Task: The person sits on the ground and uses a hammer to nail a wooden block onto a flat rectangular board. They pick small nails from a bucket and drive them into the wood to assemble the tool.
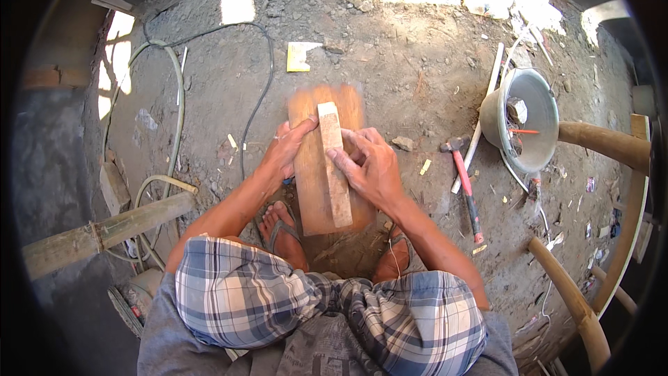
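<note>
A flat reddish-brown wooden board (pixel 311 195) is held up in front of me, above the ground between my feet. Along its middle lies a narrow, paler strip of wood (pixel 338 191), slightly tilted; whether it is fixed to the board I cannot tell. My left hand (pixel 287 147) grips the board's left edge, its thumb over the top face beside the strip. My right hand (pixel 374 167) is closed at the strip's right side, thumb pressed on it and fingers bent over the board. The board's far edge is blurred, and its underside is hidden.
A hammer (pixel 465 181) with a red and black handle lies on the dirt to the right, beside a white pipe (pixel 481 125). Behind it a grey bucket (pixel 495 122) holds rubble. Wooden poles (pixel 572 299) stand at right. A hose (pixel 181 90) and black cable (pixel 268 63) cross the left.
</note>
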`<state>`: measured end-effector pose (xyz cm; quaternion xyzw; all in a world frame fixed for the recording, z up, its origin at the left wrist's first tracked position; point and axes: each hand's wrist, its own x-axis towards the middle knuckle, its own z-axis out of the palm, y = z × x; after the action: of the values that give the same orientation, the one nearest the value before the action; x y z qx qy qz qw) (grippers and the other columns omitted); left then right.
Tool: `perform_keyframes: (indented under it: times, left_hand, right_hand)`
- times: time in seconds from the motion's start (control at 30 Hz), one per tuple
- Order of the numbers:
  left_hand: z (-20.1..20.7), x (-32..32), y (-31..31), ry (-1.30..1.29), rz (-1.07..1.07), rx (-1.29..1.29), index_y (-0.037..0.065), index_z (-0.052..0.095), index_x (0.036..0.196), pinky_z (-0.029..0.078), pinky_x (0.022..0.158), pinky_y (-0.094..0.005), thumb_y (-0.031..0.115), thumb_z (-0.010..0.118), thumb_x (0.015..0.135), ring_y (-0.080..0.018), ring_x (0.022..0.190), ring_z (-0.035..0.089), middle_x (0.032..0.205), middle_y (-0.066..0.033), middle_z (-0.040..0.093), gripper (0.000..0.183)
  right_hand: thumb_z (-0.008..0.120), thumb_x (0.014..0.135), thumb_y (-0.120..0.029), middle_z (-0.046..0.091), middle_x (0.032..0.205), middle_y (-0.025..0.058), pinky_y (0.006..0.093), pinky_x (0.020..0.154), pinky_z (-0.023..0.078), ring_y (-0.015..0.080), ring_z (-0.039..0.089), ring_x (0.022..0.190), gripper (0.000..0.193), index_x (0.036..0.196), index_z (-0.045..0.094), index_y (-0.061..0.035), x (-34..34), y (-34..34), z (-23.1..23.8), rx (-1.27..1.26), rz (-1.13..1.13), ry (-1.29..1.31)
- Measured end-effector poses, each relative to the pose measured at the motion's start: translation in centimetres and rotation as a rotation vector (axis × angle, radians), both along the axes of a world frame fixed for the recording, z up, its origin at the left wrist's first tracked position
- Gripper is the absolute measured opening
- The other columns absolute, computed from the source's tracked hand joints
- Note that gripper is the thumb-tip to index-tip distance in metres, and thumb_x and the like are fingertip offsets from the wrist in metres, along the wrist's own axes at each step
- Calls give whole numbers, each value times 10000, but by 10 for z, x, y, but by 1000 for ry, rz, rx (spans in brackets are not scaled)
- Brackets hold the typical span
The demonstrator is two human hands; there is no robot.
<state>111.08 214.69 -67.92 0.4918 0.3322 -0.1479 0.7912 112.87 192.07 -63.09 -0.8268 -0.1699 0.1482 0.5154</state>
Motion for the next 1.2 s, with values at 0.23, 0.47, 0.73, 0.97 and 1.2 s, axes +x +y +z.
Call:
perform_keyframes:
  times: [0.23, 0.47, 0.73, 0.97, 1.2]
  left_hand:
    - [2, 0, -1, 58, 5, 9, -120, 615, 1335, 715, 750, -397, 228, 731, 1052, -273, 943, 808, 1154, -224, 756, 463]
    - [-4, 0, -1, 14, 29, 39, -106, 625, 1304, 687, 706, -434, 290, 759, 1025, -289, 909, 790, 1107, -215, 751, 503]
    - [35, 1, -8, -148, 41, 26, -58, 603, 1430, 626, 919, -457, 488, 741, 1022, -288, 1063, 759, 1188, -167, 755, 696]
    - [41, 15, 29, -391, -212, 59, 60, 378, 1686, 405, 1245, -508, 513, 850, 930, -307, 1504, 504, 1672, -198, 475, 1000]
    - [38, 18, 16, -344, -386, -593, 98, 515, 1615, 317, 1313, -630, 375, 979, 798, -420, 1615, 346, 1708, -226, 418, 980]
  right_hand:
    - [779, 1016, -306, 714, 1106, 181, 391, 749, 583, 236, 730, 783, 482, 1328, 734, 58, 16, -4, -20, 98, 116, 94]
    - [823, 982, -291, 714, 1100, 175, 394, 720, 589, 221, 726, 783, 503, 1343, 730, 48, 13, 1, -20, 159, 47, 186]
    - [900, 875, -245, 686, 1109, 119, 391, 726, 580, 191, 709, 862, 578, 1334, 700, 44, 4, -4, -23, 154, -136, 74]
    - [748, 1008, -81, 671, 1159, 12, 304, 919, 606, 124, 725, 1085, 502, 1461, 601, 77, 19, -17, 5, 724, 70, 630]
    - [749, 1013, -162, 721, 1323, 82, 296, 977, 575, 116, 716, 1079, 584, 1532, 556, 25, 2, -12, -23, 778, 317, 863]
